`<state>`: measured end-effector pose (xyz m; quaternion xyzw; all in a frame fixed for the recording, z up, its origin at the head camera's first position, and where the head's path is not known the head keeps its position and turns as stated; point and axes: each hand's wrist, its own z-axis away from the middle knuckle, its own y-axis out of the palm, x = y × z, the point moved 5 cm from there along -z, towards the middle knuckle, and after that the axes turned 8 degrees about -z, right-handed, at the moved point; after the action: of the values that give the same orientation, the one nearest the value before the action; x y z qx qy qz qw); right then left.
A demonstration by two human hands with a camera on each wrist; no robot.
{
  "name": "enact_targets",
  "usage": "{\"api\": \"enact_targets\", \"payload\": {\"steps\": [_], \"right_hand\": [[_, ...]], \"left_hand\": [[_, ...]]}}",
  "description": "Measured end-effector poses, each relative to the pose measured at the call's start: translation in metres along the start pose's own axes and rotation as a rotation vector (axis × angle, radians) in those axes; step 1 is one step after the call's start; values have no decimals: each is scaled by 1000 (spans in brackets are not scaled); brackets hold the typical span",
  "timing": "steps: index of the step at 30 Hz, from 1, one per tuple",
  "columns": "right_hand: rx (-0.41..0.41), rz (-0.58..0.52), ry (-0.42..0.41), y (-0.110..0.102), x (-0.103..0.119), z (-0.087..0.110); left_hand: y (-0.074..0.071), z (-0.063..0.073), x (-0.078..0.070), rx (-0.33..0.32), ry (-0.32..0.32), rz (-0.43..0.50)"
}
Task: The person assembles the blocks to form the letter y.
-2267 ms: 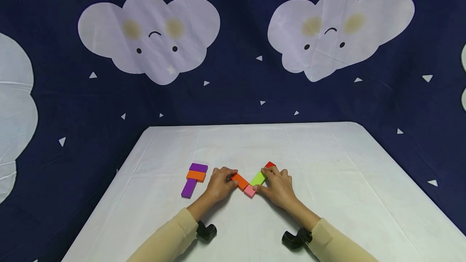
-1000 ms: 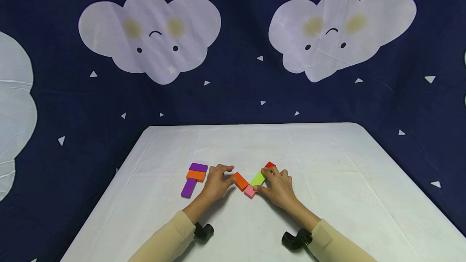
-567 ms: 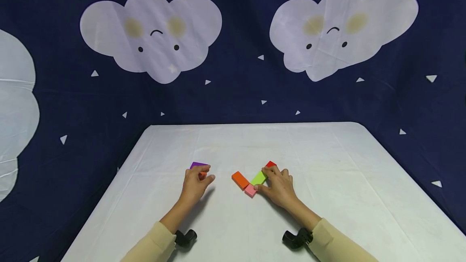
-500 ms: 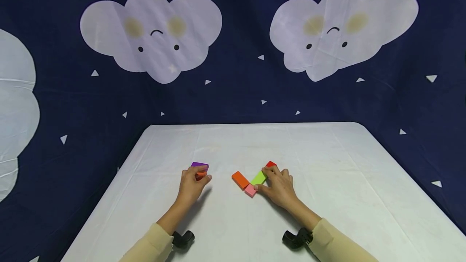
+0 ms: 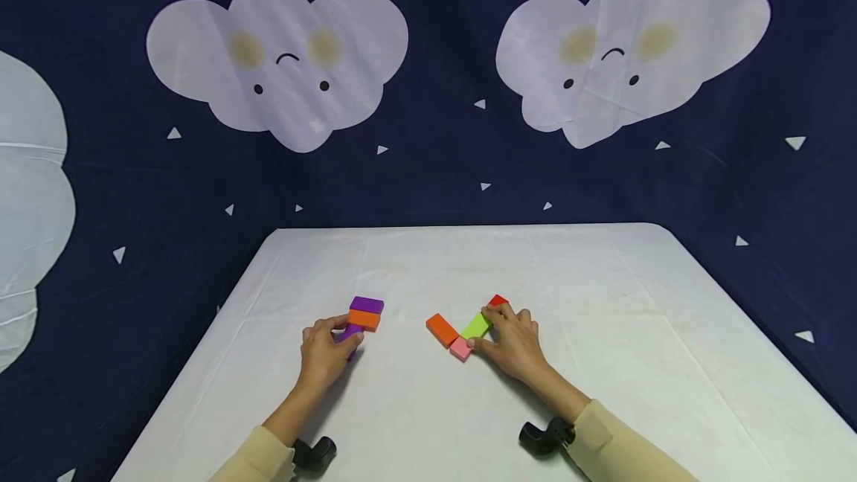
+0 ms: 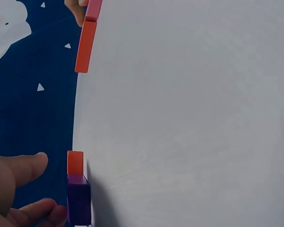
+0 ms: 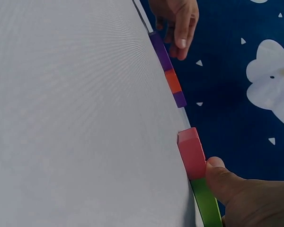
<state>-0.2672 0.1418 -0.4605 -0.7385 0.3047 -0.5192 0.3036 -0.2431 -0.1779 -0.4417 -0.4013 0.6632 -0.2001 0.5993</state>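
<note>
My left hand (image 5: 324, 352) is over the lower purple block (image 5: 350, 332), thumb and fingers spread on either side of it. In the left wrist view its fingertips stand a little above that block. Directly behind lie an orange block (image 5: 364, 320) and another purple block (image 5: 367, 305), touching in a bent row. With thumb and fingers curled, my right hand (image 5: 512, 342) pinches the lime green block (image 5: 476, 326) lengthwise; the thumb also meets the pink block (image 7: 191, 153). A red block (image 5: 498, 300) at the far end is partly covered by the fingers.
A second orange block (image 5: 442, 330) slants away from the pink one, so this row forms a V. The white-covered table (image 5: 602, 281) ends at a dark blue cloth (image 5: 442, 169) with clouds. Black devices (image 5: 545, 439) are strapped to both wrists.
My left hand has left the slanted orange block and moved left, past the orange and purple blocks, to the lower purple block. My right hand has stayed in place.
</note>
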Motion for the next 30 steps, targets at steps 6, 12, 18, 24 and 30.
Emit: {"api": "enact_targets", "payload": {"steps": [6, 12, 18, 24, 30], "right_hand": [[3, -3, -3, -1, 0, -1], [2, 4, -2, -1, 0, -1], [-4, 10, -5, -2, 0, 0], [0, 6, -2, -1, 1, 0], [3, 8, 4, -2, 1, 0]], "left_hand": [[1, 2, 6, -2, -26, -44], [3, 3, 8, 17, -17, -77], [3, 6, 10, 22, -9, -98], [-2, 9, 17, 6, -14, -94], [-9, 9, 25, -12, -11, -86]]}}
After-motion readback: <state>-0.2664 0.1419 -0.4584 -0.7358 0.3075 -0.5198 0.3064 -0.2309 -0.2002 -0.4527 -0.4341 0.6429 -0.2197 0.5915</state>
